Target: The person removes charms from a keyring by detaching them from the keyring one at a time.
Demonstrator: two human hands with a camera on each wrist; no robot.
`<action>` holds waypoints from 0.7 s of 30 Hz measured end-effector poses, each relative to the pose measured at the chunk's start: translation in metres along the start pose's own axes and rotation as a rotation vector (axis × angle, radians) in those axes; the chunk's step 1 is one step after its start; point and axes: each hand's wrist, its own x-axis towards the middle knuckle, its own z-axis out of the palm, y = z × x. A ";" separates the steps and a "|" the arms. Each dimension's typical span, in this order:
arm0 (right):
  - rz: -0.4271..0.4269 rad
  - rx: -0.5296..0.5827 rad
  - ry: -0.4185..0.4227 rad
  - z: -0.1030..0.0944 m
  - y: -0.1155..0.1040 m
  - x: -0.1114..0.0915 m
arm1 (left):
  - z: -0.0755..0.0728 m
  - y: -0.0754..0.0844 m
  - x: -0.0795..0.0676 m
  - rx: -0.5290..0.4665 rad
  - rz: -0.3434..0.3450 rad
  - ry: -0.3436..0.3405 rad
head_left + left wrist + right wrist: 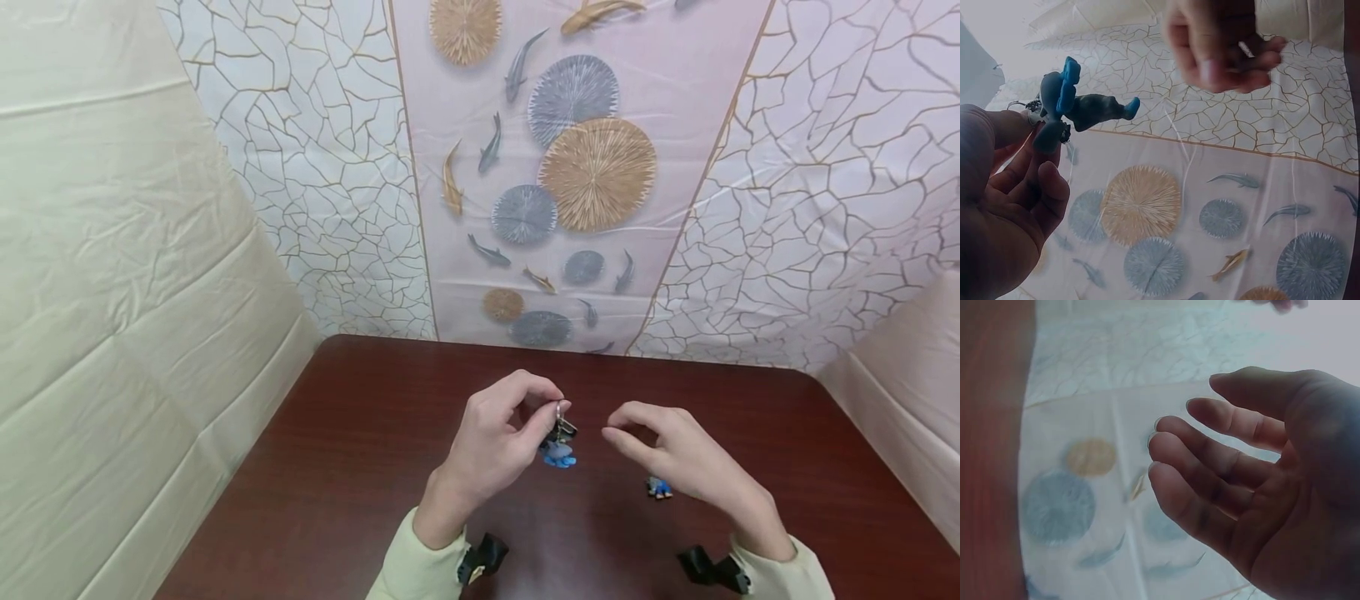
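Note:
My left hand (495,429) pinches the metal ring of a keychain between thumb and index finger. From the ring hangs a small grey-and-blue figurine (558,454), clear of my palm. In the left wrist view this figurine (1060,103) shows a rounded grey body with bright blue parts and a bit of chain beside it. To the right, my right hand (682,454) is raised over the table, its fingers loosely bent with nothing between them, as the right wrist view of the hand (1229,469) also shows. A second small blue-and-dark piece (659,488) lies under the right hand.
The dark red-brown table (322,467) spreads beneath both hands. A patterned cloth (540,275) with fish and round leaf shapes hangs behind its far edge. Pale sheets (112,333) hang at the sides. A black strap device (482,558) sits on each wrist.

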 end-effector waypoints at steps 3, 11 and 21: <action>-0.059 0.030 0.034 -0.001 -0.009 0.002 | 0.000 0.000 0.000 0.002 0.000 -0.004; -0.140 0.109 0.038 -0.004 -0.029 0.005 | 0.001 0.000 0.000 0.000 0.004 -0.010; -0.193 0.246 0.015 0.000 -0.049 0.008 | 0.001 0.000 0.000 -0.017 0.008 -0.015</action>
